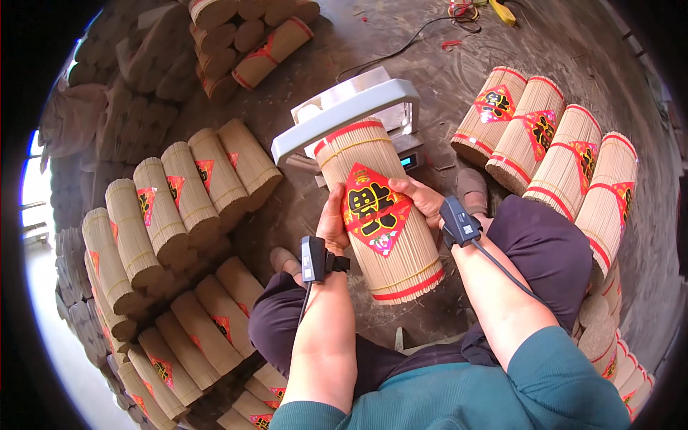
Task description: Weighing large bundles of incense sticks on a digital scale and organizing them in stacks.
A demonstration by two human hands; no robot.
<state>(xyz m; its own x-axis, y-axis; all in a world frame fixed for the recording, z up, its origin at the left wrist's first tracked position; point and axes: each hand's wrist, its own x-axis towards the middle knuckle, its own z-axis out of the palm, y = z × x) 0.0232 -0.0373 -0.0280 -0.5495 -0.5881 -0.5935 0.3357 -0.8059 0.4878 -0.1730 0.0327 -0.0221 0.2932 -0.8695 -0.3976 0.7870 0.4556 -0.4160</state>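
Observation:
A thick, round bundle of thin tan sticks [405,265] is in both my hands, its far end tilted slightly left. Red bands and yellow ties circle it near its ends, and a red diamond label with black and gold print faces up. My left hand [334,222] is wrapped round its left side, fingers partly hidden beneath. On the other side my right hand [421,201] grips it, thumb on the label. The far end overlaps a weighing scale [411,154] with a small lit display and a pale grey curved bar [344,107]. Whether the bundle touches the scale, I cannot tell.
Stacked rows of similar bundles [165,208] stand at my left. More bundles [545,136] lie at my right, with others below them. A further pile [272,54] is at the far left. A dark cord [401,51] runs along the floor behind the scale.

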